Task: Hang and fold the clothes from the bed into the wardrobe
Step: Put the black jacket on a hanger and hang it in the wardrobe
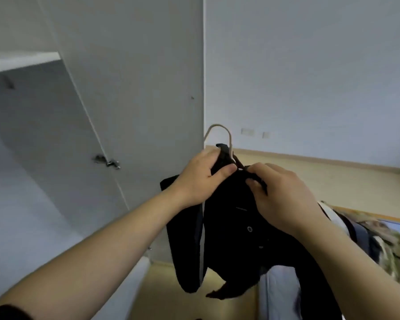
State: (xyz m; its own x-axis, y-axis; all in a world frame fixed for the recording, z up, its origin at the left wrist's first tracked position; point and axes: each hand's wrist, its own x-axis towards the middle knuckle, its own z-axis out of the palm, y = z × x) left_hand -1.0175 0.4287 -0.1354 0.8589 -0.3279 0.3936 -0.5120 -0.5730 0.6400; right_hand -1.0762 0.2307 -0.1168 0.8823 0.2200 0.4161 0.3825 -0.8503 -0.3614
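Step in hand: hanging, stage of seating the garment on its hanger.

- Black jacket (231,239) is held in mid-air at centre frame, clear of bed and wardrobe. Sleeves and hem hang free toward the lower centre.
- Pale hanger hook (217,125) is seen standing up above the collar. The hanger's shoulders are hidden inside the cloth.
- Left hand (200,179): grip curled round the collar just below the hook, thumb pressed across the front of the cloth.
- Right hand (284,195): grip pinching the collar or shoulder seam just right of the hook, fingertips tucked into the fabric.
- Wardrobe door (136,88) stands open at left of centre. A white shelf (23,61) is noted at upper left. No hanging rail can be seen.
- Bed (397,232) at lower right, with further clothes (360,229) lying on it, too blurred to be identified.

Judgement: the collar is being squared on the hanger, so the garment is judged nearly ready to go in. The task as a whole is judged far from done, given the heap on the bed.

Next move, as judged: the hook is to be freed for one hand, the jacket swung left into the wardrobe opening, and the hook lifted over a rail once one is found. Care is called for so the shoulders are not slid off the hanger.
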